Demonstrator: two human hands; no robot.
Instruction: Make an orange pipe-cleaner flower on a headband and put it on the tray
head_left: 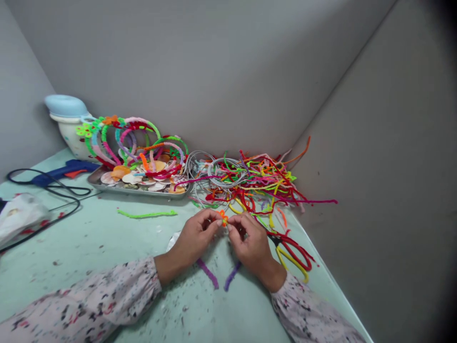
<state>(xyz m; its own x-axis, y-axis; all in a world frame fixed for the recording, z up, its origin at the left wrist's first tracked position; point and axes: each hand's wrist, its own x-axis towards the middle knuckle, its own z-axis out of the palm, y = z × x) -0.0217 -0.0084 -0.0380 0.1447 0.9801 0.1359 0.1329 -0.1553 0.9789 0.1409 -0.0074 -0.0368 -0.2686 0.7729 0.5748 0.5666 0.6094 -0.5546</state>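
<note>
Where the pale green table [96,252] nears the left edge of view, a crumpled white bundle [23,216] lies, its contents unclear, and a black cable [79,204] curves beside it. Just behind, a dark blue glue gun [53,175] with an orange trigger rests on its side, near a pale tub [73,138] with a light blue lid. Next comes a shallow metal tray [143,190] of shells [132,178], with several fuzzy, many-coloured hoops [103,136] standing and leaning above them. In front of the tray, a lime green pipe cleaner [146,215] lies nearly straight on the table.

Farther right, the person's left hand [194,236] pinches a small orange-and-yellow piece [223,217] between thumb and fingers. This piece is held just above the table, between the two hands. Two purple strips [208,274] show below the hands, well apart from each other. Behind are coils of silvery wire [226,172]. The right hand [252,243] grasps the piece from its other side, also with thumb and fingers. Beyond it spreads a tangled heap of pipe cleaners [267,178], and scissors [294,252] with red and yellow handles lie just beside the right wrist.
</note>
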